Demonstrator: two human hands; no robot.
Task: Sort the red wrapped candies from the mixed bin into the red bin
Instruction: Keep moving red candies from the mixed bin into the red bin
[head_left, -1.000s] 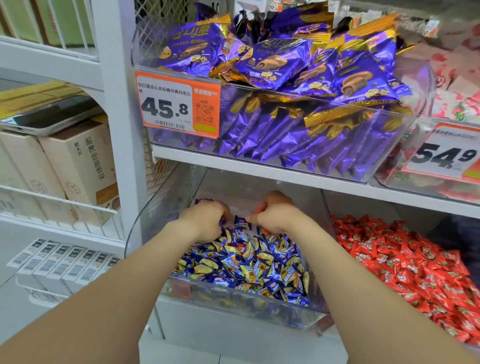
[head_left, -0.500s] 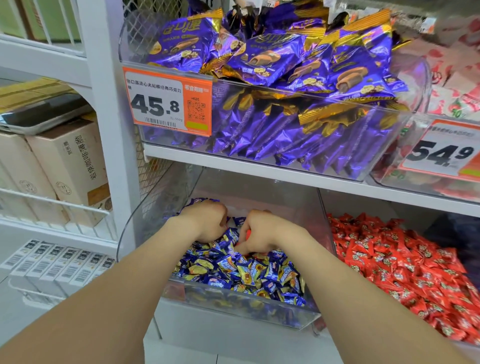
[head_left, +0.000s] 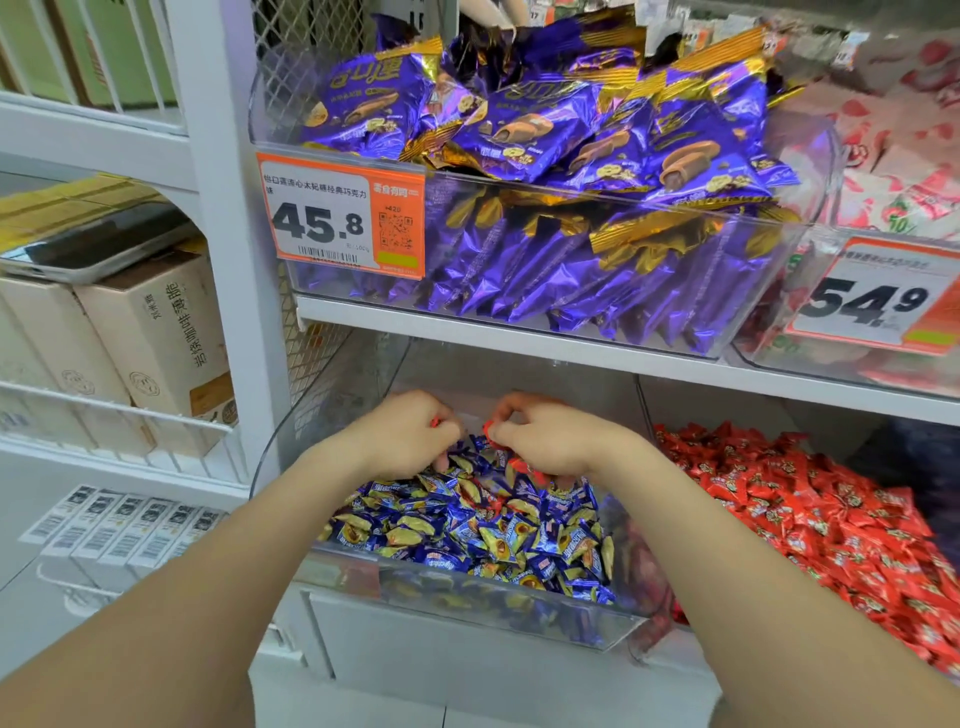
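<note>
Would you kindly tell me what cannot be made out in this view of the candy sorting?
Head view:
- Left hand: grips a red candy, mostly hidden by its curled fingers.
- Right hand: pinches another; its palm hides any others.
- Red bin: right side cut off by the frame edge.
- Right price tag: small print blurred.

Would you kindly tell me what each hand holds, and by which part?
The right hand pinches a red candy by its edge; the left hand appears to hold a second red candy, mostly hidden in its fingers.
</note>
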